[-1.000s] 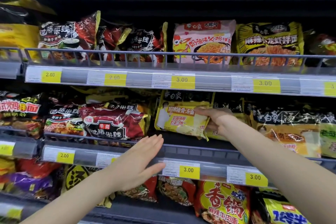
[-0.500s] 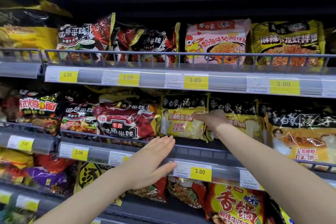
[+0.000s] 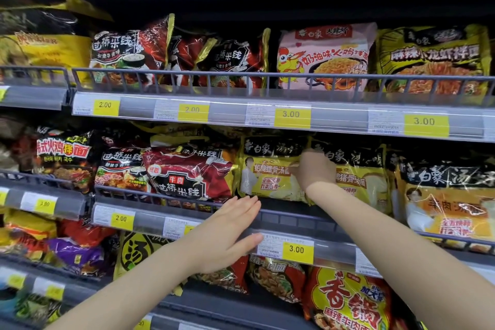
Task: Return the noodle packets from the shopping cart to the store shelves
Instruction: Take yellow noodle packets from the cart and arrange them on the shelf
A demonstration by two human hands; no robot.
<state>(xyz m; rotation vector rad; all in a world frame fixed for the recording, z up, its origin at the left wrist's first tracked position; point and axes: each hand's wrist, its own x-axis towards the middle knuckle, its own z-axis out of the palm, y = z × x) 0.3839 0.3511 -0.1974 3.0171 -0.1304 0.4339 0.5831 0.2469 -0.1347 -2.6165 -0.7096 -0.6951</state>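
Note:
A yellow-and-black noodle packet (image 3: 270, 169) stands upright on the middle shelf (image 3: 294, 218), just right of a red packet (image 3: 187, 174). My right hand (image 3: 314, 169) is reaching in and grips the yellow packet's right edge, in front of a like packet (image 3: 359, 179) behind it. My left hand (image 3: 227, 233) hovers flat with straight fingers at the shelf's front rail, below the red packet, holding nothing.
The upper shelf (image 3: 241, 80) holds red, pink (image 3: 324, 53) and yellow packets behind a wire rail. Price tags (image 3: 297, 249) line each shelf edge. More packets fill the lower shelf (image 3: 345, 303) and the left bays. The shopping cart is out of view.
My right hand has pushed the yellow packet further back and upright into its row. The view has shifted slightly left and closer. My left hand has stayed at the rail.

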